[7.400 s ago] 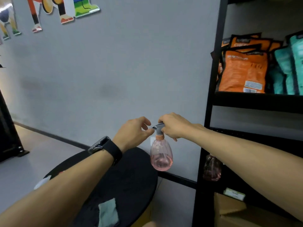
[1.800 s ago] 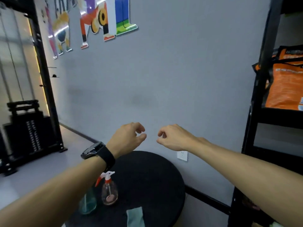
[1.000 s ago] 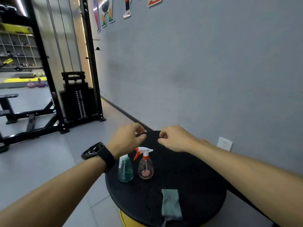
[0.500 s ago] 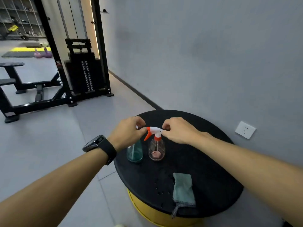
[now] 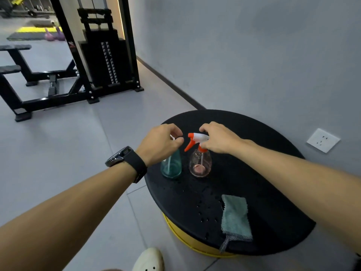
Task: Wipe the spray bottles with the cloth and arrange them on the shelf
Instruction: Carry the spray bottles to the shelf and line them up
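The scene is lit dimly and evenly, with soft shadows. A warm strip of light (image 5: 119,26) is seen behind the weight machine (image 5: 101,49). Straight lines are bent near the edges.

A gym (weight-stack machine (image 5: 105,55), bench (image 5: 15,55), kettlebells (image 5: 54,35)).

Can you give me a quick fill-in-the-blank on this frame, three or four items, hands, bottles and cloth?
1. The right hand grips the white-and-orange spray head of the ____ bottle.
2. The left hand is at the top of the ____ bottle.
3. Both bottles stand upright on the round ____ table.
4. The cloth lies flat, touched by ____ hand.

Answers: pink; teal; black; neither
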A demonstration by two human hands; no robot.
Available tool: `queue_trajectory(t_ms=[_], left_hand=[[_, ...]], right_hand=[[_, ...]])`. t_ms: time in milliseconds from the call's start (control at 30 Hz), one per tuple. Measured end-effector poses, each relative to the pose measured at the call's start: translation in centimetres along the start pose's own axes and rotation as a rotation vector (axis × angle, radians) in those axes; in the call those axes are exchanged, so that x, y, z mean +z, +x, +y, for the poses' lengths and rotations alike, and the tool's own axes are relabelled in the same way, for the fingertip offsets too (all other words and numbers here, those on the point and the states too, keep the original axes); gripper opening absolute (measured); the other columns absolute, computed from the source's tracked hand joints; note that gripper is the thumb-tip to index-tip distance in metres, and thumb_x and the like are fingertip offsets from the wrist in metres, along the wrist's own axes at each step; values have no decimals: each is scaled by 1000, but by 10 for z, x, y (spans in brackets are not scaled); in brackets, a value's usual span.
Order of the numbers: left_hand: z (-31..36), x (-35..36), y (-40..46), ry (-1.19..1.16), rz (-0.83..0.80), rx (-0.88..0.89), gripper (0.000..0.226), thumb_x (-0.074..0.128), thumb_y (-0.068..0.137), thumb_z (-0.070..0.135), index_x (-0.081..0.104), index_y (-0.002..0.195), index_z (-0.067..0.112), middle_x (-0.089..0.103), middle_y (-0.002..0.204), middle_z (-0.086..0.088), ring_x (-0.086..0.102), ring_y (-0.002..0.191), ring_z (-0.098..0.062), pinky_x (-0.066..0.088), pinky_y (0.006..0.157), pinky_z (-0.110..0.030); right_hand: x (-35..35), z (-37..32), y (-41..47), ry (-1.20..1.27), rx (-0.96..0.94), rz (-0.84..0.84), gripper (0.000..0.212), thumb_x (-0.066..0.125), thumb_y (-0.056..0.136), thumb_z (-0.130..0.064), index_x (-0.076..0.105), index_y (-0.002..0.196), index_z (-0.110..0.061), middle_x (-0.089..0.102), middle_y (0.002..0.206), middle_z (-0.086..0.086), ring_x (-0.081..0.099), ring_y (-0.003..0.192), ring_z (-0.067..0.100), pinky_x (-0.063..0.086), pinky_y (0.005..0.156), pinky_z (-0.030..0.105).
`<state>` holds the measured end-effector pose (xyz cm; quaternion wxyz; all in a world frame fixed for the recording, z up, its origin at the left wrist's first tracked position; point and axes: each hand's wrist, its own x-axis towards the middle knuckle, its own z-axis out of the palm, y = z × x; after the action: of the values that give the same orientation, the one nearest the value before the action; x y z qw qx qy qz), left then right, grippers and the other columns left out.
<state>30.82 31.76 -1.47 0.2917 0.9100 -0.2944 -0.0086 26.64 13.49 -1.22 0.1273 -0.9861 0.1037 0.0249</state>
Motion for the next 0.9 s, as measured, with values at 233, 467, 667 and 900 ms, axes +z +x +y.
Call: queue_trajectory(t_ms=[233,467,667,900], left_hand=[[-4,2,4,2,-12,12,23,57,95,31,66,113,20,68,110,6,62,95,-12,51,82,-27],[-2,2,5,24,-17,19,22,56,95,29,67,111,19,69,111,5,62,93,-11,49,81,-25],[-1,1,5,20,-16,24,22,56,95,27,67,111,18,69,111,4,61,93,-11,48,81,-23],[-2,0,5,39,-26,31,25,57,95,23,66,117,16,68,117,3,61,97,-11,45,81,-20]], right_hand=[[18,3,15,10,24,-28,27,66,87,-15,56,113,-18,60,105,4,61,89,21,53,76,38],[20,4,17,28,25,-31,22,65,90,-15,53,107,-19,60,106,5,60,93,23,51,76,36],[16,4,14,47,38,-45,26,66,90,-13,56,114,-14,60,109,8,60,96,25,46,73,33],[14,2,13,44,49,-57,29,66,90,-14,57,117,-13,61,112,9,60,97,23,45,74,31]])
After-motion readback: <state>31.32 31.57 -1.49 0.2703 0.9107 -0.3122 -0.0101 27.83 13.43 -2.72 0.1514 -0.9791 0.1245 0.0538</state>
